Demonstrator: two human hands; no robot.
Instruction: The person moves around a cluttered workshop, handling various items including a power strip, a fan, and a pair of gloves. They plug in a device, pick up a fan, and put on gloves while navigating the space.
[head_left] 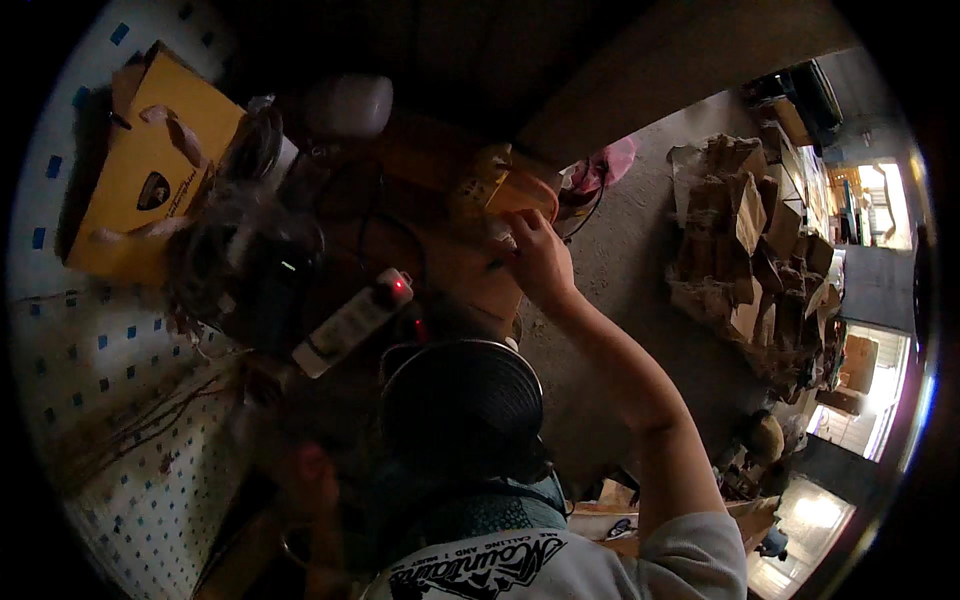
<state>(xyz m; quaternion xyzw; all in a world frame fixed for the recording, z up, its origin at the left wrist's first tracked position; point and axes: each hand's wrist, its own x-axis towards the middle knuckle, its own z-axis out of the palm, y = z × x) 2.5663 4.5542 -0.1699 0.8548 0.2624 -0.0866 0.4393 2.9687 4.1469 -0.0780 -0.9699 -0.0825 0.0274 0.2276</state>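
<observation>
My right arm reaches forward over an orange-brown surface [485, 290]. My right hand [542, 255] is closed, its fingers pinched around a small pale thing [498, 232] too dim to name. Just beyond the fingers lies a yellow packet [482, 180], beside a curved orange rim [535, 190]. My left hand [315, 475] is low on the left in deep shadow; it is blurred, and its fingers cannot be made out. Between the hands, a white power strip [350, 322] with a red light lies at a slant.
At left, a yellow paper bag [165, 185] leans by coiled cables [250, 190]. A white rounded object [350, 105] stands at the back. Beyond my right hand lies a pink bag [605, 165]. Flattened cardboard [745, 240] is heaped on the floor at right. A spotted wall [120, 400] borders the left.
</observation>
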